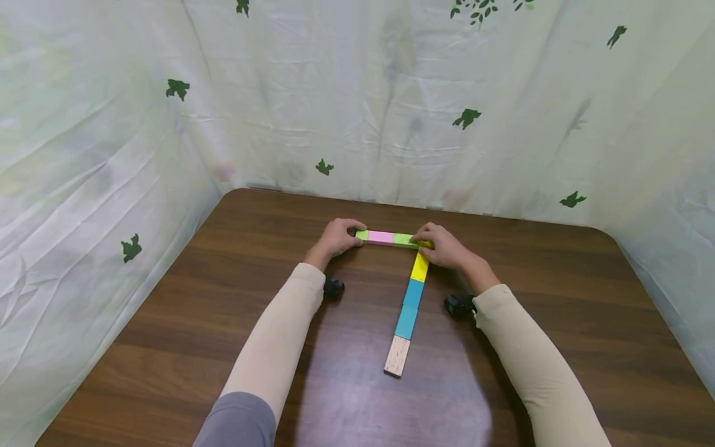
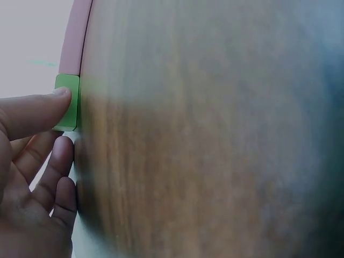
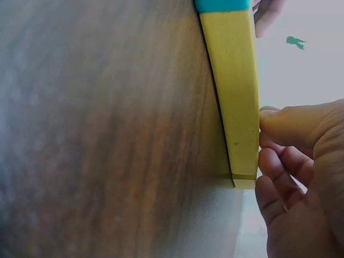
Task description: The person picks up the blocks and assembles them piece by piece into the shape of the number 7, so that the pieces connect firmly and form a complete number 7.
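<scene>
Flat rectangular wooden blocks lie end to end in two lines that meet at a corner. My left hand (image 1: 337,237) pinches the green block (image 2: 67,110) at the left end of the far line, thumb on its near side. Beside it come a pink block (image 1: 381,238) and another green block (image 1: 403,240). At the corner my right hand (image 1: 445,247) holds a yellow block (image 1: 426,244) between thumb and fingers, partly hiding it. From there a second yellow block (image 1: 420,267), two blue blocks (image 1: 413,293) and a bare-wood block (image 1: 397,356) run toward me.
The blocks lie on a brown wood-grain table (image 1: 223,310) with rounded far corners. A pale curtain (image 1: 357,99) with green leaf prints hangs behind the table and along its sides. Dark wrist cameras (image 1: 459,305) sit below both wrists, close to the tabletop.
</scene>
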Demonstrator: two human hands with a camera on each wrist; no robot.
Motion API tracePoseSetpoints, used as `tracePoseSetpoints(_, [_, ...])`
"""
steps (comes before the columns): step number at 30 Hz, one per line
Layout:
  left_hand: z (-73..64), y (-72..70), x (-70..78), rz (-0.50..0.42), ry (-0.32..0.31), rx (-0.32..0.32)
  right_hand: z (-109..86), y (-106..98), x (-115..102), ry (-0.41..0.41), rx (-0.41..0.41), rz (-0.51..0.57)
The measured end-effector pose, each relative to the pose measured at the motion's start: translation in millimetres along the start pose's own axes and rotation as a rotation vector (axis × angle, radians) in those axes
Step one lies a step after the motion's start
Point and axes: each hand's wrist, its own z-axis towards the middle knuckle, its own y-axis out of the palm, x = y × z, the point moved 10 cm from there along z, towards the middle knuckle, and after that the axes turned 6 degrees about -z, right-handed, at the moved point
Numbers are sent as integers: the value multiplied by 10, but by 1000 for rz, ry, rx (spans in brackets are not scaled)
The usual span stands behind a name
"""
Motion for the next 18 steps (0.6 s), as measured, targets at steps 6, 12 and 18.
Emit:
tracePoseSetpoints(6, [-28,-30,-53,-9,-18,6,41,33,-20,-4,-6,10])
tracePoseSetpoints(12, [-38,-77,-87,-45,-34,13,63,34,-46,-19,8,14])
tracePoseSetpoints(18, [-49,-100,-99,-86,-33,-9,20,15,-3,-14,20,28])
